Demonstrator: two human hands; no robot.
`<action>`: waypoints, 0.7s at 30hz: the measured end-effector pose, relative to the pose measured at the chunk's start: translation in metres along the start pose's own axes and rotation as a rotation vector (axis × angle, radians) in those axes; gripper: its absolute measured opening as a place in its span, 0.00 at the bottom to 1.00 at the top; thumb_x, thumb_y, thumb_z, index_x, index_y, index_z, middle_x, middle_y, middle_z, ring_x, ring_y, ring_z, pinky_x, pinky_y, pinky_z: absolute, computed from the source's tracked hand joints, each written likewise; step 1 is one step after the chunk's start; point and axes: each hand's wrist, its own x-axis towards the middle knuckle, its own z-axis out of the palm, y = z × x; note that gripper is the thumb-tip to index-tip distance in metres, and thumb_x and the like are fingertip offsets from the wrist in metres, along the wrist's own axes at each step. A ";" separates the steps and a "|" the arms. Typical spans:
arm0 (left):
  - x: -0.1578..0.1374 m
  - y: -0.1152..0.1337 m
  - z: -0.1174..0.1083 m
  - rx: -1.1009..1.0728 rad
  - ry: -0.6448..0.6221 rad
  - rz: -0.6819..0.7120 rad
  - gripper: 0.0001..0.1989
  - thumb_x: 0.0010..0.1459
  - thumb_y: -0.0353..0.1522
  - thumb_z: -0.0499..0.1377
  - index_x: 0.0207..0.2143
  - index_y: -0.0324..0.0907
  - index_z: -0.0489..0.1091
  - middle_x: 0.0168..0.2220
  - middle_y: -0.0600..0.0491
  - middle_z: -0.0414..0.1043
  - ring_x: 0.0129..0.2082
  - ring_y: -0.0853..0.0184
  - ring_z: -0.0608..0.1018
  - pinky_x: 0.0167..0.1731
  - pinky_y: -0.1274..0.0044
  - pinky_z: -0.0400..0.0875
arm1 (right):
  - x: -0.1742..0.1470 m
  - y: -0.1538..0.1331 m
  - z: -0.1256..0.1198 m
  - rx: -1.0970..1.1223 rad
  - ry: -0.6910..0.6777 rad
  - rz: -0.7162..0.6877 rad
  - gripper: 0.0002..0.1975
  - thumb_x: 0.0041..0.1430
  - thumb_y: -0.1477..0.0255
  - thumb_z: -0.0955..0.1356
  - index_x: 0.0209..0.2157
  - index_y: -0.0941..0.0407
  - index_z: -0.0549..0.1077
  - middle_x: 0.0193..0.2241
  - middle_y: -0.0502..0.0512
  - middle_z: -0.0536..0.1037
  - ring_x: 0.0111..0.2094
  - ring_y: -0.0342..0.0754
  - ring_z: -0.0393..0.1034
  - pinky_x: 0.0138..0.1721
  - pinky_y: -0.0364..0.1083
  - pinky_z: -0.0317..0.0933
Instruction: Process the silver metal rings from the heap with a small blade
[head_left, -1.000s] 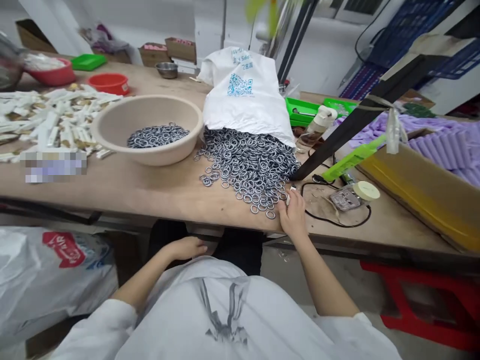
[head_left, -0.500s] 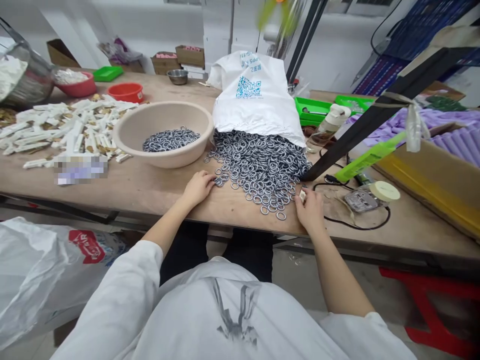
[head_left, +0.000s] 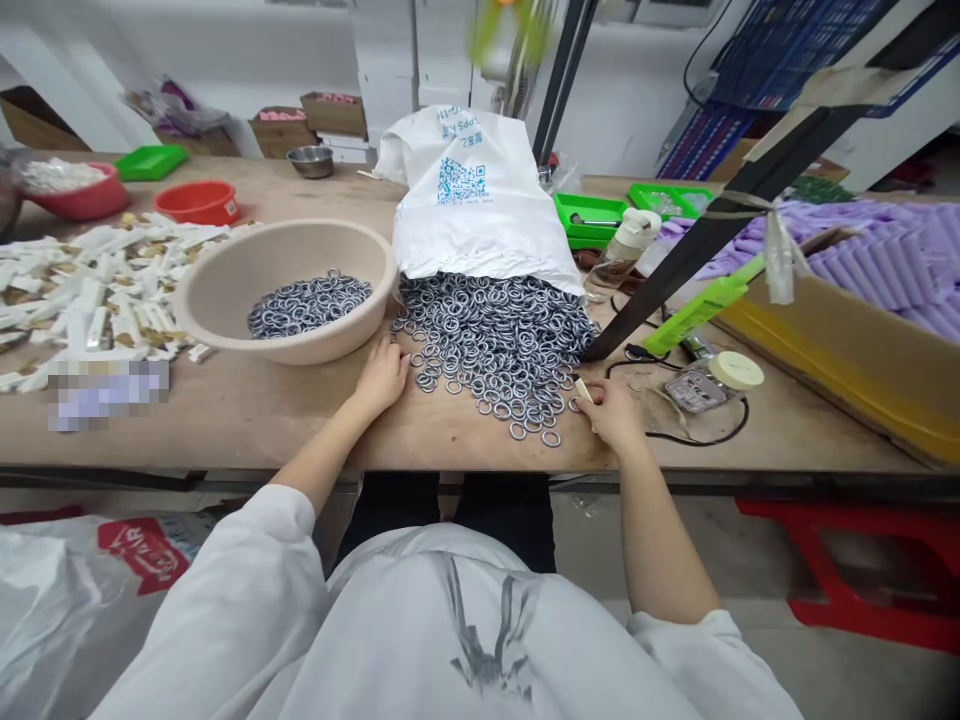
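Note:
A heap of small metal rings (head_left: 495, 335) spills from a white sack (head_left: 472, 200) onto the wooden table (head_left: 285, 410). My left hand (head_left: 382, 375) rests on the table at the heap's left edge, fingers curled over a few rings. My right hand (head_left: 613, 410) lies at the heap's right edge and pinches a small pale stick (head_left: 583, 390). A beige basin (head_left: 277, 285) left of the heap holds more rings.
White and tan small parts (head_left: 97, 285) cover the table's left. Red bowls (head_left: 199, 200) and green trays (head_left: 592, 215) stand at the back. A black cable and tape roll (head_left: 735, 370) lie right of my right hand, beside a cardboard box (head_left: 847, 360) of purple pieces.
My left hand rose from my lap to the table and now sits at the ring heap's left edge. My right hand stayed at the heap's right edge.

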 end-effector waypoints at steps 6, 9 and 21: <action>0.040 0.002 -0.001 -0.044 -0.090 0.027 0.09 0.66 0.31 0.48 0.40 0.35 0.64 0.51 0.33 0.69 0.57 0.50 0.70 0.58 0.60 0.62 | -0.014 -0.011 0.010 0.120 0.212 0.029 0.12 0.56 0.65 0.65 0.36 0.57 0.75 0.30 0.58 0.74 0.36 0.62 0.68 0.37 0.52 0.58; 0.033 0.004 0.000 -0.132 -0.124 0.091 0.09 0.67 0.34 0.47 0.41 0.38 0.63 0.50 0.36 0.70 0.51 0.52 0.74 0.53 0.61 0.66 | -0.021 -0.022 0.020 0.196 0.357 0.025 0.20 0.57 0.56 0.59 0.36 0.57 0.71 0.35 0.64 0.73 0.39 0.63 0.67 0.41 0.55 0.59; -0.019 0.041 -0.016 -1.078 -0.108 -0.043 0.22 0.63 0.50 0.54 0.35 0.39 0.62 0.31 0.51 0.64 0.30 0.70 0.68 0.32 0.78 0.66 | -0.039 -0.102 0.043 0.641 0.374 -0.158 0.21 0.68 0.50 0.59 0.45 0.56 0.61 0.33 0.56 0.72 0.32 0.55 0.69 0.35 0.50 0.65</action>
